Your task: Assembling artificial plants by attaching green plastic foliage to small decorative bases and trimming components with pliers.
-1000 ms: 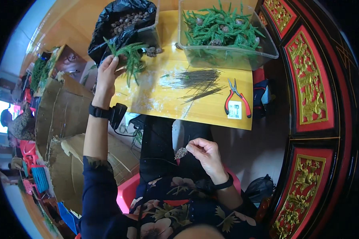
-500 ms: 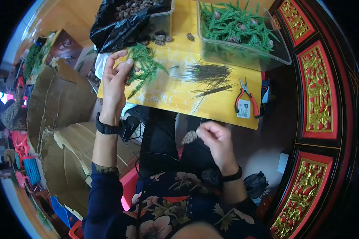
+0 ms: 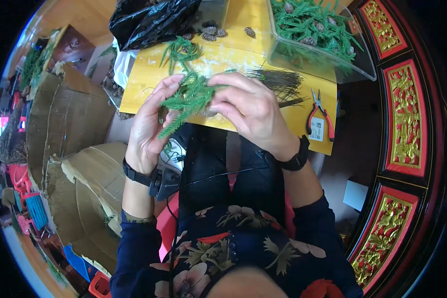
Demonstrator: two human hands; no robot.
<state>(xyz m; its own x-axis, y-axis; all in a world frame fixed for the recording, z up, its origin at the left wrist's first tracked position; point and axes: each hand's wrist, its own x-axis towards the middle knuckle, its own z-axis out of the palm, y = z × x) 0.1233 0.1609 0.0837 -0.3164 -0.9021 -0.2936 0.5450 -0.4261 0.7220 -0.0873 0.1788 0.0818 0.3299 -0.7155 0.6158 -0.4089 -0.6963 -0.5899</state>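
Both hands on a green sprig at the counter's near edge

The left hand (image 3: 151, 124) and right hand (image 3: 251, 109) each close a grip on the green artificial sprig (image 3: 188, 99), held just above the near edge of the yellow counter (image 3: 144, 74). It looks wise to pinch close to the stem and keep the needles fanned; thin dark wires (image 3: 278, 82) and red-handled pliers (image 3: 319, 113) lie near the right edge.
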